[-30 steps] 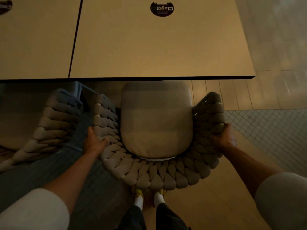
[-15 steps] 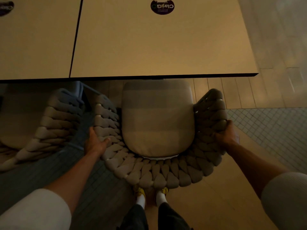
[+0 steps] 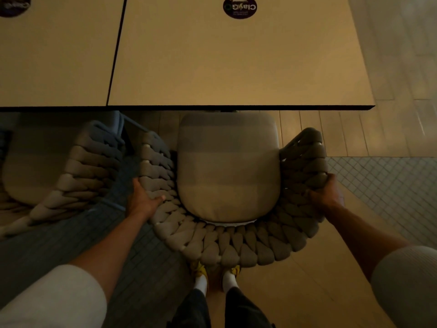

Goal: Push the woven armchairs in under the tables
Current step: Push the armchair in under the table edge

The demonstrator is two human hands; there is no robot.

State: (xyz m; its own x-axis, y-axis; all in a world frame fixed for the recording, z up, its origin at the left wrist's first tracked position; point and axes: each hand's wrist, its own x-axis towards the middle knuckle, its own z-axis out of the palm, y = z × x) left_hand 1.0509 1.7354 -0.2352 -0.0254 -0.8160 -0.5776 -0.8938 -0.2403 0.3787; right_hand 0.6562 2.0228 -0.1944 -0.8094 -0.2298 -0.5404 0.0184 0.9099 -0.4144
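the light is dim and amber, and much of the scene is soft with blur. the front of the woven armchair (image 3: 227, 247) meets the near edge of the table (image 3: 236, 62), so whether any of its seat cushion (image 3: 227, 166) lies under the top cannot be told; its legs are hidden beneath the seat. the left hand (image 3: 144, 200) is wrapped over the left side of the braided rim, thumb lying on top toward the cushion and the fingers curled out of sight on the outer face. the right hand (image 3: 327, 194) is closed over the right side of the rim in the same way, its fingertips lost in the weave. both forearms run out of pale sleeves cut off by the bottom corners.

a second armchair (image 3: 78, 166) stands just beside on the left, cropped by the frame edge, its front disappearing under the neighbouring table (image 3: 54, 50). the two tabletops sit edge to edge with a thin dark seam between them. a round dark sticker (image 3: 239, 7) lies near the far edge of the right table, its lettering upside down and only partly legible; another sticker (image 3: 14, 5) on the left table is a smear.

the floor is pale planks (image 3: 343, 133) under the tables, small grid tiles (image 3: 383, 185) at right and darker ones at left. below the chair back, yellow shoes (image 3: 201, 271) and white socks show, half hidden.
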